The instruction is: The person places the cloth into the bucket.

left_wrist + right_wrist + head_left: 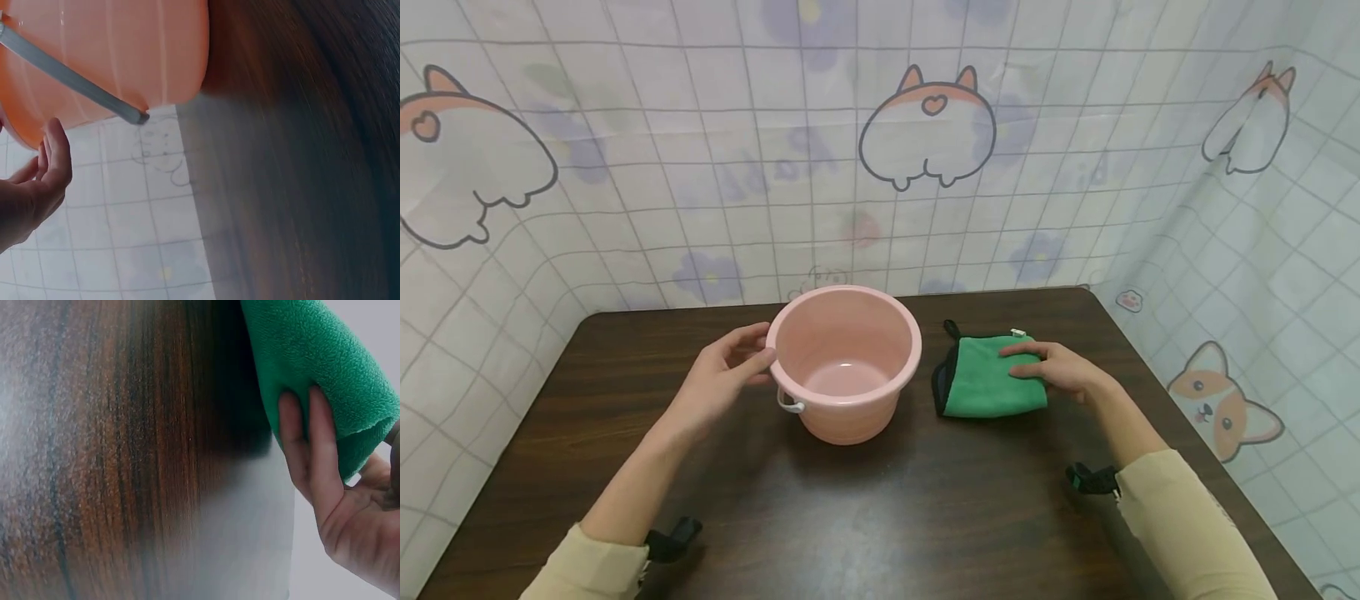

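A pink bucket (pixel 846 412) with a grey-white handle (pixel 75 81) stands upright on the table. My left hand (pixel 722 371) is at its left rim, fingers loosely bent and fingertips right at the rim's outer side. To the right of the bucket lies a folded green towel (pixel 992 383) with dark edging, a black loop and a small white tag. My right hand (pixel 1063 367) grips its right side. In the right wrist view, two fingers (pixel 322 425) dent the fuzzy cloth, while the other part of the hand is behind its folded edge.
The dark wood-grain table (pixel 865 533) bears both things, with its far edge close behind the bucket. A white gridded sheet (pixel 820 150) with cartoon dogs hangs along the back and sides. Black straps (pixel 673 540) are at both wrists.
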Motion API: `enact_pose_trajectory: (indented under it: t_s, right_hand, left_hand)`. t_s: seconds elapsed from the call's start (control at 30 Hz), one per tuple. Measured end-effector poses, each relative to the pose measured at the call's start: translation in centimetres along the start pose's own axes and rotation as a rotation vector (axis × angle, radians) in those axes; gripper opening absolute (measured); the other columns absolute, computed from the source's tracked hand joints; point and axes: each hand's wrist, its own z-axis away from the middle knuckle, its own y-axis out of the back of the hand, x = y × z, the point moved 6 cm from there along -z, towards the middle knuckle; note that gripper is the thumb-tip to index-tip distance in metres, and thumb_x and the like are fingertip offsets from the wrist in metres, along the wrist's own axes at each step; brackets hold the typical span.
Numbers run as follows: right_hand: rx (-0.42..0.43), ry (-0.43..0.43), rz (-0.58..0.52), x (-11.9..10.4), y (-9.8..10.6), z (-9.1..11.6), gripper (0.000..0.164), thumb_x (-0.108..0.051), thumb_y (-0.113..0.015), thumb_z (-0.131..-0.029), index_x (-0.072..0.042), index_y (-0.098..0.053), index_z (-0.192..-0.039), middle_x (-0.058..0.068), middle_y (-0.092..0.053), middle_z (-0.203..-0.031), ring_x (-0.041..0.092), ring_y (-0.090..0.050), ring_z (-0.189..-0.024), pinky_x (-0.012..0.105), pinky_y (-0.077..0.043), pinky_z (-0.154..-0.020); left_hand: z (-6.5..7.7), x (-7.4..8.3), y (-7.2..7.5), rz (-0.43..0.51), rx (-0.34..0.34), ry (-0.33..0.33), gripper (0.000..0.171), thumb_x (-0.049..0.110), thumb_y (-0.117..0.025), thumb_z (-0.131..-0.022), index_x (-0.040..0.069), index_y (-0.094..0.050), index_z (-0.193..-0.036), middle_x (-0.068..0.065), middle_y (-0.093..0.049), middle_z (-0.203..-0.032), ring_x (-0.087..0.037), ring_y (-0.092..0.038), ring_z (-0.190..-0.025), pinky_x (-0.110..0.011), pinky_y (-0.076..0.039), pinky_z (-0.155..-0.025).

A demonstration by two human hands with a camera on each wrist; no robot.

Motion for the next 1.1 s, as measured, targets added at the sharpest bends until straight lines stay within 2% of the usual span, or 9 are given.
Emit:
enact_pose_trajectory:
  t_s: [0.1, 0.27, 0.47, 0.63, 0.9, 1.1]
  right_hand:
    - [0.01, 0.011, -0.004, -0.2, 0.0, 0.0, 0.057, -0.017, -0.064, -0.104, -0.006, -0.043, -0.155, 0.027, -0.039, -0.151, 0.024, -0.067, -0.107, 0.044, -0.059, -0.087]
    - [0.028, 0.046, -0.038, -0.8, 0.0, 0.2, 0.059, -0.017, -0.067, -0.102, -0.006, -0.043, -0.155, 0.027, -0.043, -0.147, 0.026, -0.068, -0.106, 0.046, -0.059, -0.085]
    - [0.029, 0.086, -0.081, -1.7, -0.2, 0.3, 0.061, -0.015, -0.07, -0.1, -0.004, -0.044, -0.154, 0.027, -0.042, -0.148, 0.025, -0.067, -0.107, 0.045, -0.059, -0.087]
    - [0.036, 0.114, -0.08, -2.3, -0.3, 0.2, 0.059, -0.014, -0.07, -0.1, -0.003, -0.045, -0.153, 0.025, -0.041, -0.149, 0.022, -0.066, -0.107, 0.042, -0.059, -0.086]
    - [0.071, 0.165, -0.074, -3.2, -0.4, 0.4, 0.055, -0.013, -0.067, -0.102, -0.002, -0.046, -0.152, 0.026, -0.04, -0.15, 0.019, -0.066, -0.105, 0.04, -0.059, -0.085]
    - [0.102, 0.181, -0.102, -4.3, -0.3, 0.5, 0.053, -0.012, -0.065, -0.103, -0.006, -0.046, -0.152, 0.021, -0.039, -0.153, 0.019, -0.066, -0.107, 0.04, -0.058, -0.087]
  left_hand:
    - [-0.1, 0.0, -0.2, 0.09, -0.015, 0.019, 0.055, 0.015, -0.064, -0.104, -0.002, -0.043, -0.153, -0.024, -0.05, -0.136, -0.023, -0.058, -0.118, -0.042, -0.055, -0.096]
    - [-0.3, -0.2, -0.4, 0.225, -0.035, 0.071, 0.056, 0.01, -0.062, -0.104, -0.003, -0.04, -0.154, -0.023, -0.047, -0.138, -0.025, -0.057, -0.122, -0.035, -0.055, -0.096]
    - [-0.6, -0.5, -0.5, 0.347, -0.039, 0.129, 0.059, 0.006, -0.062, -0.103, -0.004, -0.037, -0.155, -0.02, -0.047, -0.139, -0.022, -0.059, -0.121, -0.033, -0.055, -0.095]
    - [-0.8, -0.5, -0.5, 0.386, -0.035, 0.156, 0.059, 0.003, -0.062, -0.103, -0.004, -0.036, -0.155, -0.017, -0.049, -0.137, -0.021, -0.059, -0.118, -0.033, -0.055, -0.096]
    - [-0.8, -0.4, -0.4, 0.423, -0.037, 0.163, 0.058, 0.005, -0.063, -0.102, -0.005, -0.038, -0.154, -0.011, -0.055, -0.124, -0.015, -0.063, -0.105, -0.029, -0.056, -0.09]
    - [-1.0, -0.6, -0.4, 0.444, -0.045, 0.178, 0.059, 0.003, -0.063, -0.102, -0.003, -0.037, -0.155, -0.01, -0.056, -0.121, -0.012, -0.065, -0.096, -0.028, -0.057, -0.087]
